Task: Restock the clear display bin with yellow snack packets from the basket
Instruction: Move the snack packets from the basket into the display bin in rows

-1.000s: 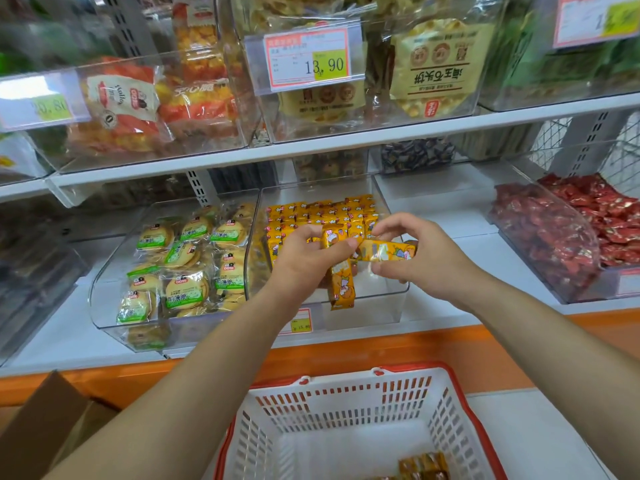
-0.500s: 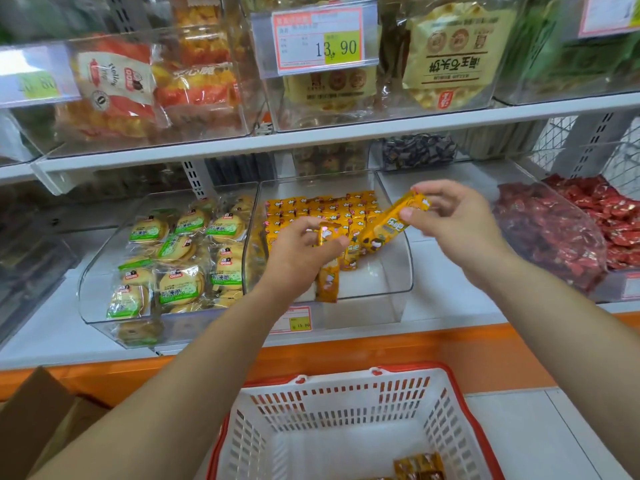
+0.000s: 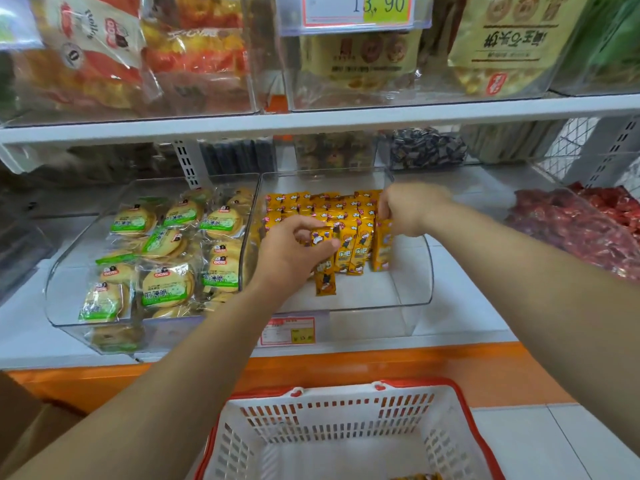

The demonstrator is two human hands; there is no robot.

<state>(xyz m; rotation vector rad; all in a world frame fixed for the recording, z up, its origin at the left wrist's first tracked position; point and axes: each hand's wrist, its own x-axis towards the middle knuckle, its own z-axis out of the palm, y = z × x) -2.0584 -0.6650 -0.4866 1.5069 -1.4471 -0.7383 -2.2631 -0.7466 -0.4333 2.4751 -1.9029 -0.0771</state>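
Nearest you, the white basket is sitting below the shelf, with a few yellow packets showing at its bottom edge. Farther off, your left hand is gripping a dangling strip of packets over the clear bin. Your right hand, blurred, is pinching the top of the end packet, which is standing at the right of the standing row inside the bin.

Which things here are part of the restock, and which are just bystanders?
In the job: left hand and right hand, each holding yellow packets; clear bin; basket.
Just there: green biscuit packs; red candies; dark candies; price tag; cardboard box.
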